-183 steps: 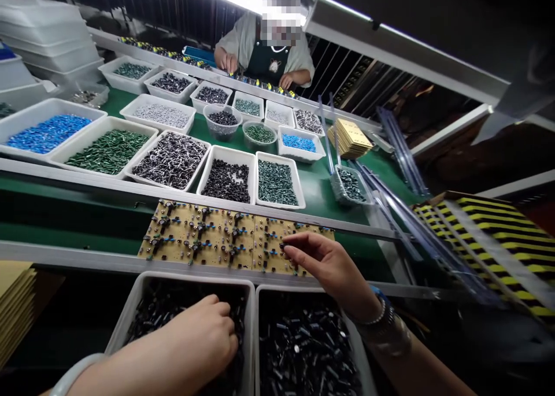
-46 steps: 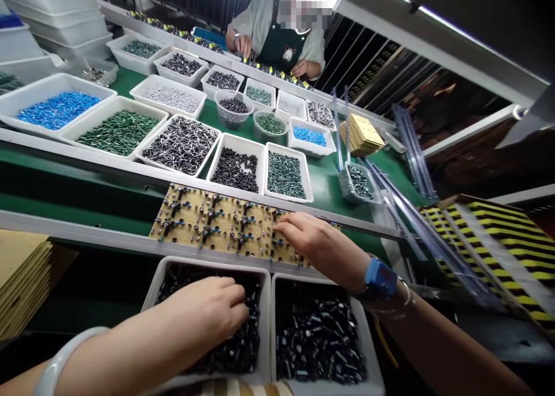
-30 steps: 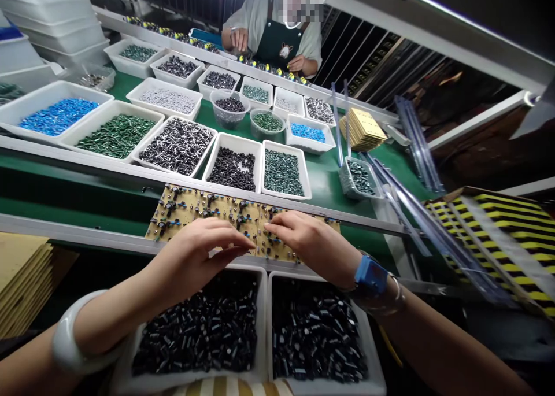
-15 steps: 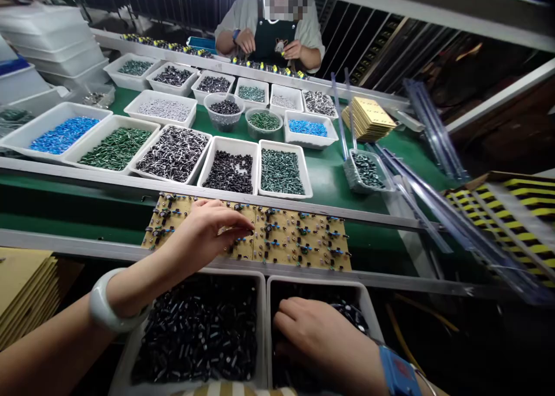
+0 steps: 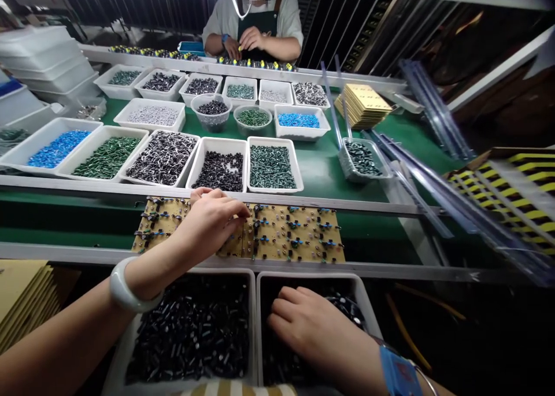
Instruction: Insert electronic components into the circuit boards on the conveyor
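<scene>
Your left hand (image 5: 210,222) has its fingers (image 5: 240,209) pressed on the circuit board (image 5: 295,234), can't tell if pinching a part; your right hand (image 5: 310,329) spreads in the capacitor bin (image 5: 303,276), handily just below.

Electronics assembly line in a factory workshop: a long green conveyor belt (image 5: 347,176) beneath rows of white trays (image 5: 274,138) heaped with capacitors (image 5: 271,167) and other small components. Along the near rail, a circuit board (image 5: 295,234) studded with fitted parts, with stacks of bare boards (image 5: 363,104) close by. Across the line, a co-worker (image 5: 254,20) in a dark apron (image 5: 260,32) among more boards, and spare stacked trays (image 5: 52,58) at the far left.
</scene>
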Demonstrator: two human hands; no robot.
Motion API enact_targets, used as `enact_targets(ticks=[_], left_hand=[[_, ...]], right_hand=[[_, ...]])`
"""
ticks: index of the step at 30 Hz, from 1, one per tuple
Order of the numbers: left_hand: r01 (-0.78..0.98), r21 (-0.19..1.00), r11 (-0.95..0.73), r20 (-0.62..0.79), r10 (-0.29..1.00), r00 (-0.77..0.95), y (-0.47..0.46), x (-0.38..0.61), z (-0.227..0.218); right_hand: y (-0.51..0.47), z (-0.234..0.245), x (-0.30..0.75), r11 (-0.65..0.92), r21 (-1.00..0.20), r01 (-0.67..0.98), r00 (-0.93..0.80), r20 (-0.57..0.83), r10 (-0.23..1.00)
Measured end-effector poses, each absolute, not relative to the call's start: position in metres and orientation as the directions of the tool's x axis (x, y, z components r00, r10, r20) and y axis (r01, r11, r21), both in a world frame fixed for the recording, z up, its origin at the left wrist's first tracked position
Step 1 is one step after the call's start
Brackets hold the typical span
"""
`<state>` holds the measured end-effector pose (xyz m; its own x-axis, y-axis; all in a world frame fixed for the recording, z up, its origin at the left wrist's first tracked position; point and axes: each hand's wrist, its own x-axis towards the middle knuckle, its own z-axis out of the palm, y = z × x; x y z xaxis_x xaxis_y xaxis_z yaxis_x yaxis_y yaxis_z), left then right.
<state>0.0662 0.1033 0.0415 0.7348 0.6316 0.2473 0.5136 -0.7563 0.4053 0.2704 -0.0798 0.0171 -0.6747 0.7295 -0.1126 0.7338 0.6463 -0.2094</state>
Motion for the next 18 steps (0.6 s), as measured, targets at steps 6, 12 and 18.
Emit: enact_targets(ticks=[6,12,18], left_hand=[[0.531,0.360,-0.767,0.251,0.628,0.736,0.099,0.071,0.045],[0.542,0.215,-0.812,0.298,0.583,0.756,0.092,0.074,0.043],[0.506,0.185,-0.843,0.287,0.538,0.793,0.085,0.072,0.053]], right_hand=[[-0.079,0.024,0.273,0.627,-0.281,0.726,-0.676,-0.129,0.725],[-0.081,0.037,0.276,0.481,-0.406,0.777,-0.559,-0.096,0.824],[-0.074,0.047,0.281,0.163,-0.826,0.539,-0.318,-0.021,0.948]])
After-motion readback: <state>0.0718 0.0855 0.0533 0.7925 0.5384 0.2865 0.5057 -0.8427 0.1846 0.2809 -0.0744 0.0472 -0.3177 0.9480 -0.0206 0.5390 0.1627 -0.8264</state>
